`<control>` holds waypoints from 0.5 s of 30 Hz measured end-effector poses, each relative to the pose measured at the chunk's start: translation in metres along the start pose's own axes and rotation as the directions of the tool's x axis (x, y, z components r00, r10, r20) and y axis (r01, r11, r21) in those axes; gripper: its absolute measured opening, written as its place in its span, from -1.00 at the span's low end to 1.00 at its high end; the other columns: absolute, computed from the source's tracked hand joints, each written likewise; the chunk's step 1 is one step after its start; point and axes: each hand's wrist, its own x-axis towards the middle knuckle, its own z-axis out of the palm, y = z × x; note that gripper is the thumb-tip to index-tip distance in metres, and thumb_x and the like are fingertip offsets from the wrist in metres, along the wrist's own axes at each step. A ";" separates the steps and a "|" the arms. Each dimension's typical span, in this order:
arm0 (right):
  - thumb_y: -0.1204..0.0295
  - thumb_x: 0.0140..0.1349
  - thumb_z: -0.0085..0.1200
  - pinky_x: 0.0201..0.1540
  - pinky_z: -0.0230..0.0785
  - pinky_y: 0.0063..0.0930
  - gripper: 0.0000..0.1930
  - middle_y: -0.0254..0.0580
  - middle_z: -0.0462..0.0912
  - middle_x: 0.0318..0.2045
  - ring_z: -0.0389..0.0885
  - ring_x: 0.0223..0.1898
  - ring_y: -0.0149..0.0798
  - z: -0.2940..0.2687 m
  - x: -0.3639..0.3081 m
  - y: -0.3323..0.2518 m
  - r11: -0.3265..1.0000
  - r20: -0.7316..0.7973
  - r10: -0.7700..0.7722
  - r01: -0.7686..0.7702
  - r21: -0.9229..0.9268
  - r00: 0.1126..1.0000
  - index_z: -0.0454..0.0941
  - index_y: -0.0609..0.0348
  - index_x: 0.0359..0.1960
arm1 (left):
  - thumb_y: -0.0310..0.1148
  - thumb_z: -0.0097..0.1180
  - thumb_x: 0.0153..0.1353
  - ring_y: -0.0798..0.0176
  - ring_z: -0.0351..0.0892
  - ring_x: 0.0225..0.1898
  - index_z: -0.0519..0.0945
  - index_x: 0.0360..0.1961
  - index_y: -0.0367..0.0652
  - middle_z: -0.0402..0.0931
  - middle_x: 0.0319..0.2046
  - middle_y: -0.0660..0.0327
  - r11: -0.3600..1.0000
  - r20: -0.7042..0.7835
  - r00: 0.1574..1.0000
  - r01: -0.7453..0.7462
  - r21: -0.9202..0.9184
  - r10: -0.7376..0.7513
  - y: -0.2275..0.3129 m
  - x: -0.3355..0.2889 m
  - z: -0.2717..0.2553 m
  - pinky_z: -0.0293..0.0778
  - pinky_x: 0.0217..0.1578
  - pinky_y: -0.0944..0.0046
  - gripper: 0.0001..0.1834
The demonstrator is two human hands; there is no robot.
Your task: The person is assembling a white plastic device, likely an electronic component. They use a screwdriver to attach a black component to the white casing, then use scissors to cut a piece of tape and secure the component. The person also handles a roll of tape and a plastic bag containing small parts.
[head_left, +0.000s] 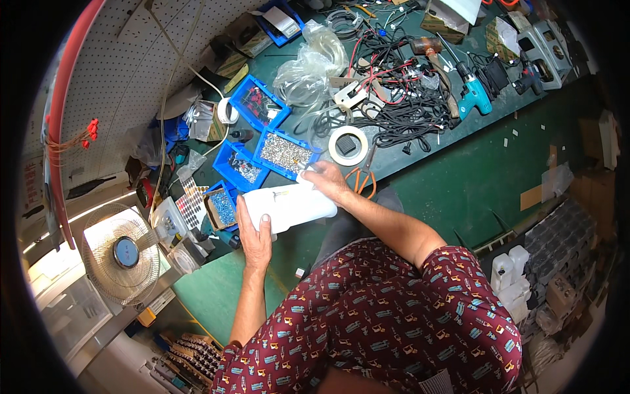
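Observation:
A white plastic container [295,211] lies tilted in front of me at the bench edge. My left hand [254,231] grips its left end, thumb on the near side and fingers along the far side. At its far right corner is my right hand [326,182], fingers pinched together over the near edge of a blue bin [283,152] of small metal screws. Something small shows at those fingertips, too small to name. Another blue bin [241,165] with mixed small parts sits left of the screws, and a box of blue small parts [223,209] stands nearer me.
Right of the bins lie a tape roll [348,146], orange-handled scissors [362,180] and a heap of black cables [410,108]. Farther off are a hammer [438,62] and a teal power drill [474,95]. A fan [125,253] stands at left; white containers [510,276] sit at lower right.

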 end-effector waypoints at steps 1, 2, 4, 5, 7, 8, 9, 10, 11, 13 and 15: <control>0.21 0.12 0.34 -0.31 0.55 -0.47 -0.51 -0.13 0.75 -0.33 0.71 -0.38 -0.37 0.000 -0.004 -0.005 1.000 -0.001 0.003 -0.003 -0.002 1.000 0.64 0.37 -0.04 | -0.16 0.03 0.44 -0.19 0.00 0.53 0.03 0.51 -0.42 0.03 0.50 -0.23 1.000 -0.003 1.000 0.005 -0.004 -0.005 -0.001 -0.001 0.000 -0.08 0.49 0.01 -0.19; 0.22 0.13 0.34 -0.31 0.55 -0.48 -0.51 -0.14 0.75 -0.32 0.71 -0.38 -0.37 0.001 -0.006 -0.009 1.000 -0.001 0.006 -0.006 -0.004 1.000 0.63 0.37 -0.03 | -0.15 0.03 0.44 -0.20 -0.01 0.53 0.02 0.51 -0.42 0.02 0.50 -0.23 1.000 0.000 1.000 0.017 0.000 -0.017 -0.001 -0.001 0.000 -0.08 0.49 0.01 -0.19; 0.23 0.13 0.33 -0.32 0.55 -0.48 -0.52 -0.13 0.75 -0.32 0.71 -0.38 -0.38 0.002 -0.004 -0.006 1.000 0.005 0.003 -0.003 0.009 1.000 0.63 0.37 -0.03 | -0.13 0.02 0.45 -0.20 -0.02 0.53 0.01 0.51 -0.43 0.01 0.50 -0.23 0.999 0.007 0.999 0.039 0.009 -0.039 -0.001 -0.001 -0.001 -0.08 0.49 0.01 -0.17; 0.23 0.13 0.33 -0.33 0.55 -0.48 -0.52 -0.13 0.75 -0.33 0.71 -0.38 -0.38 0.002 -0.003 -0.005 1.000 0.008 0.002 -0.002 0.016 1.000 0.63 0.38 -0.03 | -0.15 0.06 0.42 -0.20 0.01 0.52 0.04 0.50 -0.41 0.04 0.49 -0.23 0.999 -0.004 0.999 0.036 0.005 -0.036 0.000 -0.001 -0.001 -0.07 0.49 0.01 -0.18; 0.23 0.13 0.33 -0.32 0.55 -0.48 -0.52 -0.13 0.75 -0.33 0.71 -0.39 -0.38 0.002 0.000 -0.002 1.000 0.011 -0.004 0.004 0.011 1.000 0.63 0.38 -0.03 | -0.19 0.13 0.37 -0.20 0.06 0.51 0.11 0.49 -0.37 0.08 0.47 -0.22 1.000 -0.024 0.999 0.030 -0.005 -0.030 0.004 0.001 -0.002 -0.06 0.49 0.00 -0.19; 0.23 0.13 0.33 -0.32 0.55 -0.48 -0.52 -0.13 0.75 -0.33 0.71 -0.39 -0.38 0.002 0.001 0.000 1.000 0.012 -0.007 0.007 0.009 1.000 0.63 0.38 -0.03 | -0.22 0.18 0.32 -0.19 0.10 0.48 0.16 0.46 -0.34 0.12 0.45 -0.22 1.000 -0.016 1.000 0.008 -0.001 -0.008 0.007 0.004 -0.005 -0.04 0.48 -0.01 -0.21; 0.23 0.13 0.34 -0.32 0.55 -0.48 -0.52 -0.13 0.75 -0.33 0.71 -0.39 -0.38 0.000 0.001 -0.001 1.000 0.005 -0.022 0.022 -0.003 1.000 0.63 0.37 -0.03 | -0.25 0.22 0.28 -0.19 0.15 0.46 0.21 0.43 -0.31 0.16 0.42 -0.21 1.000 -0.008 1.000 -0.017 -0.003 0.017 0.020 0.013 -0.011 -0.03 0.48 -0.01 -0.22; 0.22 0.13 0.34 -0.32 0.55 -0.47 -0.52 -0.13 0.75 -0.33 0.71 -0.39 -0.38 -0.001 -0.001 -0.003 0.999 0.001 -0.035 0.035 -0.012 0.999 0.63 0.37 -0.03 | -0.27 0.26 0.23 -0.18 0.20 0.44 0.27 0.40 -0.28 0.20 0.40 -0.20 0.999 0.001 0.999 -0.040 0.001 0.040 0.033 0.022 -0.018 -0.01 0.47 -0.01 -0.24; 0.22 0.13 0.34 -0.32 0.55 -0.47 -0.52 -0.13 0.75 -0.33 0.71 -0.39 -0.38 -0.002 -0.002 -0.004 0.999 -0.005 -0.048 0.048 -0.019 0.999 0.63 0.37 -0.03 | -0.31 0.28 0.20 -0.17 0.25 0.39 0.32 0.30 -0.27 0.28 0.34 -0.16 0.996 0.079 0.994 -0.081 0.047 0.077 0.041 0.034 -0.022 0.03 0.46 -0.01 -0.32; 0.22 0.12 0.34 -0.31 0.55 -0.46 -0.51 -0.13 0.75 -0.34 0.71 -0.39 -0.38 -0.003 0.000 -0.003 0.999 0.002 -0.047 0.047 -0.012 0.999 0.63 0.37 -0.04 | -0.37 0.31 0.13 -0.14 0.37 0.31 0.42 0.08 -0.25 0.43 0.21 -0.08 0.976 0.233 0.962 -0.174 0.132 0.140 0.056 0.065 -0.029 0.11 0.42 0.00 -0.48; 0.21 0.12 0.34 -0.31 0.55 -0.46 -0.52 -0.12 0.75 -0.34 0.71 -0.39 -0.38 -0.001 0.000 -0.001 0.998 0.013 -0.059 0.059 -0.024 0.998 0.63 0.36 -0.05 | -0.40 0.34 0.08 -0.15 0.49 0.16 0.47 -0.16 -0.22 0.55 0.05 -0.02 0.912 0.278 0.908 -0.368 0.180 0.312 0.059 0.088 -0.022 0.19 0.36 -0.07 -0.65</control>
